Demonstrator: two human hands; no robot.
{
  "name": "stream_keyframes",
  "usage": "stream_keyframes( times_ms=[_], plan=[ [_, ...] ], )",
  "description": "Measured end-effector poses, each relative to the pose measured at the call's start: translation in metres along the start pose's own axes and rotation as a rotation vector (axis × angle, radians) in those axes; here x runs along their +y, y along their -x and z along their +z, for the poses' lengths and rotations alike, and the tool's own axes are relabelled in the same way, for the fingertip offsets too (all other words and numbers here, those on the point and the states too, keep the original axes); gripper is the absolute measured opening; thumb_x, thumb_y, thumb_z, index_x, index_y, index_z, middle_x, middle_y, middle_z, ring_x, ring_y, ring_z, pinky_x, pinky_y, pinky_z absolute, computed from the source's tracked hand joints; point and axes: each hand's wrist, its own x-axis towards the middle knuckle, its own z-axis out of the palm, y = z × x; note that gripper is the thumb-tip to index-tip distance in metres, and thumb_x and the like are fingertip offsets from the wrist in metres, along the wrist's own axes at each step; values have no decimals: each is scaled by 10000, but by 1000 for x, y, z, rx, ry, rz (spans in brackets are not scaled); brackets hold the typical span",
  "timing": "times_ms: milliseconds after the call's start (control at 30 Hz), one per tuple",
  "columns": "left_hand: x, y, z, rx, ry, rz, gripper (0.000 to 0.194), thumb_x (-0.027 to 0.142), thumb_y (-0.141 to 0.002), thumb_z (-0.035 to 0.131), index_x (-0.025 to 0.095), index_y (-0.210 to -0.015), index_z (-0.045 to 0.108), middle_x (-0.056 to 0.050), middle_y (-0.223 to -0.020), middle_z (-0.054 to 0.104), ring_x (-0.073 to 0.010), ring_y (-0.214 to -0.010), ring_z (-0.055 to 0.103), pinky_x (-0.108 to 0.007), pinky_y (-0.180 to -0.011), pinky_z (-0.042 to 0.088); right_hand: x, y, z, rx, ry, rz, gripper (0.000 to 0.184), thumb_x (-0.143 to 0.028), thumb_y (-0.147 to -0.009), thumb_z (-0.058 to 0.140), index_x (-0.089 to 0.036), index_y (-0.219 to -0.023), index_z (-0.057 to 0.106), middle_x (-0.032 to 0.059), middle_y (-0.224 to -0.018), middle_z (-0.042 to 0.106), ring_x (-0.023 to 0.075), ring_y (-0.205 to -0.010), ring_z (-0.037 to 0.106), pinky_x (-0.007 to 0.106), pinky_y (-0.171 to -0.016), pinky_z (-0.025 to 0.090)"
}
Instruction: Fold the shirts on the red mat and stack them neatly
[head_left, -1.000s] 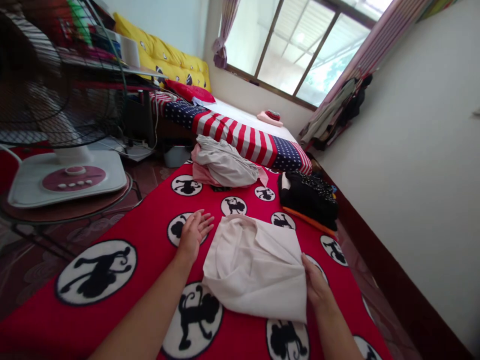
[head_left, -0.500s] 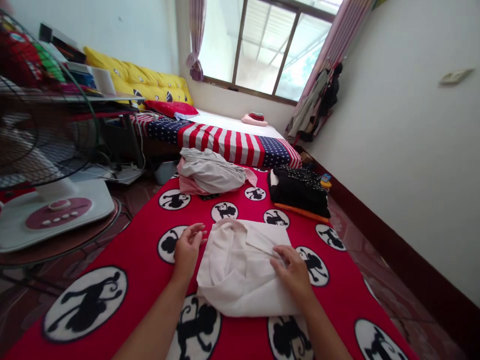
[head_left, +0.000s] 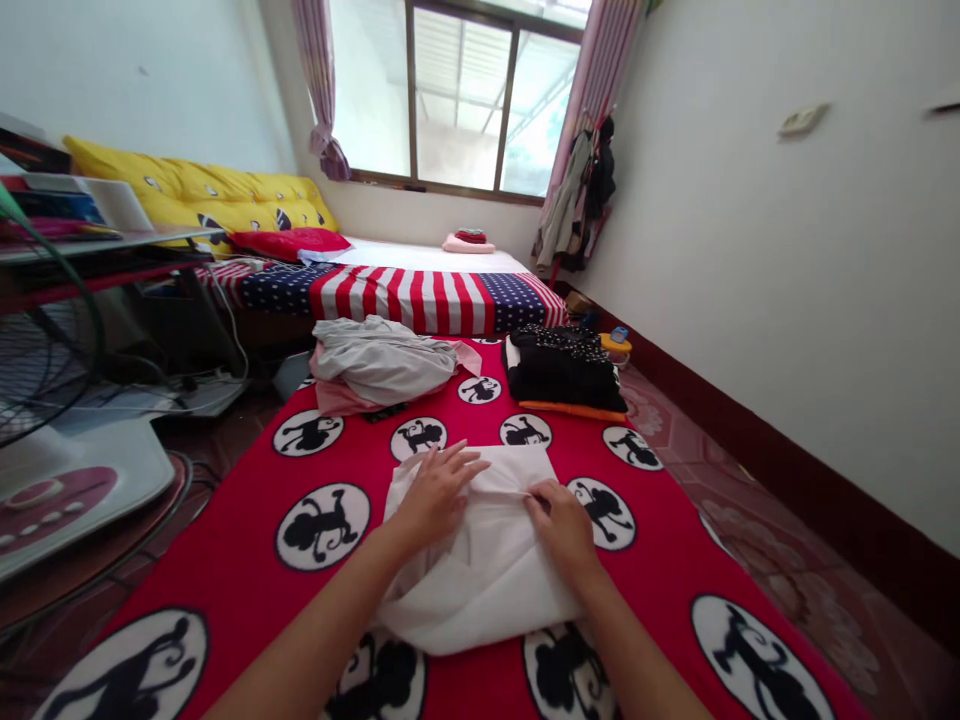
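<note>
At the bottom centre of the frame, a white cloth (head_left: pixel 480 575) lies bunched and partly folded on a red blanket (head_left: pixel 225 560) printed with black monkeys in white circles. The left hand (head_left: pixel 439 490) rests on the cloth's upper left part, its fingers (head_left: pixel 457 462) spread apart and lying flat. The right hand (head_left: pixel 562 525) sits at the cloth's upper right, its fingers (head_left: pixel 538 498) curled close together at a fold (whether they pinch the cloth, the view does not settle). Above the hands, toward the middle of the frame, a grey garment (head_left: pixel 382 360) lies crumpled on a pink cloth (head_left: pixel 334 398), and to its right sits a stack of black clothes (head_left: pixel 562 370) with an orange edge (head_left: pixel 570 410) showing beneath. Both are on the red blanket, well apart from each other's hands' reach of the white cloth only by a monkey circle or so. Farther up sits a bed with a stars-and-stripes cover (head_left: pixel 397 300), a red pillow (head_left: pixel 289 240) and a yellow cushion (head_left: pixel 195 195). A window (head_left: pixel 457 100) fills the top centre, and clothes (head_left: pixel 577 195) hang at the upper right beside it. A fan base (head_left: pixel 67 490) sits at the lower left.
</note>
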Motion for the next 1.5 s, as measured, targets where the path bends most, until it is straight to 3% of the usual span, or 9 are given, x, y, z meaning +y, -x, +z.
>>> stream_keyframes(
  times_ms=[200,400,567,733,933,1067,1167,1300,1500],
  plan=[
    [-26,-43,0,-132,185,-125,186,168,-651,629,254,-767,748,-55,-790,728,-225,-781,645,-328,-854,450,13,-19,-5,-75,-165,166,252,-334,-825,475,-209,-836,693,25,-772,711,200,-751,643,268,-660,424],
    [-53,-65,14,-149,268,-233,146,292,-662,623,204,-573,699,-5,-541,644,-154,-513,550,-227,-527,381,21,-31,5,-18,-20,250,217,-335,-818,511,-217,-917,664,24,-731,695,194,-700,629,261,-606,371],
    [-68,-61,23,19,160,-394,124,311,-690,635,225,-662,720,-33,-636,672,-188,-632,588,-249,-603,382,19,-29,12,51,149,252,172,-348,-859,514,-230,-861,638,21,-722,681,186,-691,616,265,-587,319],
    [-84,-42,8,241,44,-535,81,317,-710,658,256,-700,709,-49,-653,658,-239,-753,616,-293,-704,411,20,-27,15,92,229,198,154,-319,-869,524,-209,-817,619,33,-835,661,166,-725,593,264,-585,299],
    [-79,-14,-17,409,26,-435,189,294,-818,557,215,-893,712,-85,-929,692,-237,-923,623,-330,-858,443,26,-26,15,205,221,132,200,-290,-899,472,-190,-890,645,49,-892,670,187,-764,612,279,-620,374],
    [-50,7,-11,261,51,-189,317,292,-923,433,203,-1130,655,-81,-1156,659,-198,-1084,593,-336,-968,430,9,-23,13,308,176,-244,250,-256,-924,451,-186,-1074,637,78,-1129,667,212,-1066,593,351,-935,414],
    [-40,17,-1,118,22,-163,376,310,-948,401,218,-1269,574,-69,-1312,586,-206,-1235,508,-399,-1085,337,-8,-21,19,98,175,-501,323,-248,-945,425,-201,-1223,584,75,-1300,598,205,-1256,494,422,-1103,286],
    [-52,17,0,178,-35,-310,419,268,-914,434,158,-1302,545,-116,-1267,605,-227,-1184,543,-389,-1034,389,-10,-19,36,-117,211,-435,421,-307,-964,393,-181,-1355,483,95,-1413,489,245,-1349,394,497,-1095,303],
    [-67,-8,-19,70,42,-554,378,355,-651,720,182,-986,728,-70,-936,710,-234,-878,628,-282,-738,467,1,-16,48,-41,192,-326,475,-363,-965,374,-124,-1367,459,127,-1428,465,253,-1358,376,488,-1109,301]
  ],
)
